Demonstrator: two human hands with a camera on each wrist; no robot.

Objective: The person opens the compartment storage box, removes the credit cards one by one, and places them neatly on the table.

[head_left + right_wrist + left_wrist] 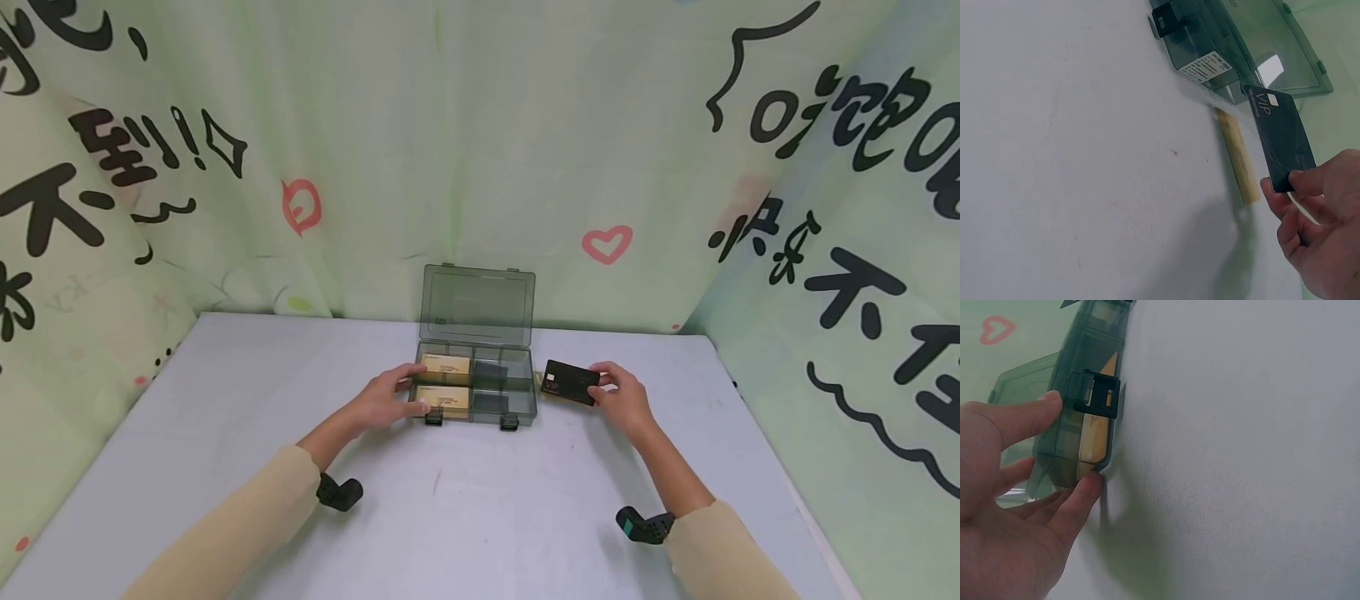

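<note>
A smoky clear compartment box (517, 392) stands mid-table with its lid (478, 304) raised. Tan cards (445, 365) fill its two left compartments. My left hand (420, 388) grips the box's left end, thumb at the front corner and fingers along the far side; the left wrist view shows the same hold (1069, 442) on the box (1094, 350). My right hand (600, 381) pinches a black VIP card (570, 382) by one end, just right of the box. In the right wrist view the black card (1282, 134) is held tilted above the table by the hand (1282, 182).
A thin tan stack of cards (1239, 156) lies on the grey table (480, 517) between box and right hand. Two black latches (433, 419) hang off the box's front. Printed cloth walls (825, 250) close in the back and both sides.
</note>
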